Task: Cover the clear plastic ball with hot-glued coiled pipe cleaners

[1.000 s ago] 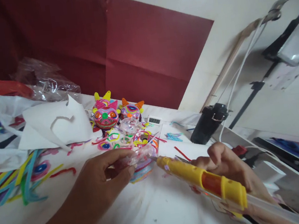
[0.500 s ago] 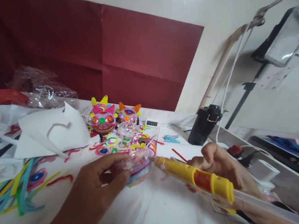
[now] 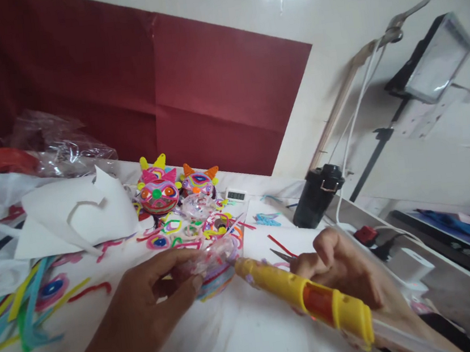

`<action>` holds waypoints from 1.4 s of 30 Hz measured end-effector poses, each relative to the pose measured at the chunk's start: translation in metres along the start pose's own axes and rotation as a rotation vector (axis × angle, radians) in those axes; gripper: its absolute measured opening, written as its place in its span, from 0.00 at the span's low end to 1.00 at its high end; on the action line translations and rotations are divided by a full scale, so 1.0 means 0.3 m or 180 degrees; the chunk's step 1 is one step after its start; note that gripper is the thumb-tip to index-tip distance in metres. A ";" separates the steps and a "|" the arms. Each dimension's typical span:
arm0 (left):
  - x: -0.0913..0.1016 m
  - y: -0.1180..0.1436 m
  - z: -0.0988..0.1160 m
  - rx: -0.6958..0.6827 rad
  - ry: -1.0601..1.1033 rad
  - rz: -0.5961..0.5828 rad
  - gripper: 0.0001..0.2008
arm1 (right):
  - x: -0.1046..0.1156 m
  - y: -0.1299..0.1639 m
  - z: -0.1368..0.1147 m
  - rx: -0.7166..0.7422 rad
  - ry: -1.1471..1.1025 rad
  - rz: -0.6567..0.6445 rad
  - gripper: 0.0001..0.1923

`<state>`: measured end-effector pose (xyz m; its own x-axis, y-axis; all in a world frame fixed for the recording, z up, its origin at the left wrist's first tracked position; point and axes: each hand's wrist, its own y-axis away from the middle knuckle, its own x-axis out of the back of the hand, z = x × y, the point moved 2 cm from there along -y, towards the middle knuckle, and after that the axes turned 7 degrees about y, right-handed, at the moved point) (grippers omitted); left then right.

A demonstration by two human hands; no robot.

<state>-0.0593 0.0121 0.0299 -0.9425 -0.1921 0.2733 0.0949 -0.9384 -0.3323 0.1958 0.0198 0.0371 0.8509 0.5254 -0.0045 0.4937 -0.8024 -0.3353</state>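
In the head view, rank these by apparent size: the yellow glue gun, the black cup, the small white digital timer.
1. Yellow glue gun, though it is nearest the camera, so it looks larger.
2. Black cup.
3. Small white digital timer.

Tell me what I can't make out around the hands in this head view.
- Glue gun tip: hidden where it meets the clear piece; contact unclear.
- Clear piece: blurred, half covered by the left hand; shape unreadable.
- Right hand: mostly behind the gun; grip unseen.
- Small digital display: too small to read.
- Gun's rear: cut off by the bottom edge.
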 end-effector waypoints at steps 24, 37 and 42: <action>-0.006 0.015 0.014 0.0346 0.0487 0.0322 0.12 | 0.036 -0.022 0.024 0.0092 0.0115 0.0074 0.25; 0.000 -0.007 -0.004 0.0369 0.0698 0.0251 0.12 | -0.039 0.047 0.055 0.0310 0.1460 -0.0208 0.19; 0.012 -0.039 -0.038 0.0313 0.0798 0.0411 0.09 | -0.074 0.029 0.067 0.0891 0.2589 -0.0631 0.16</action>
<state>-0.0675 0.0258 0.0246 -0.9692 -0.2463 -0.0011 0.2382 -0.9365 -0.2574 0.1776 0.0068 0.0154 0.6711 0.1976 0.7145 0.6744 -0.5631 -0.4777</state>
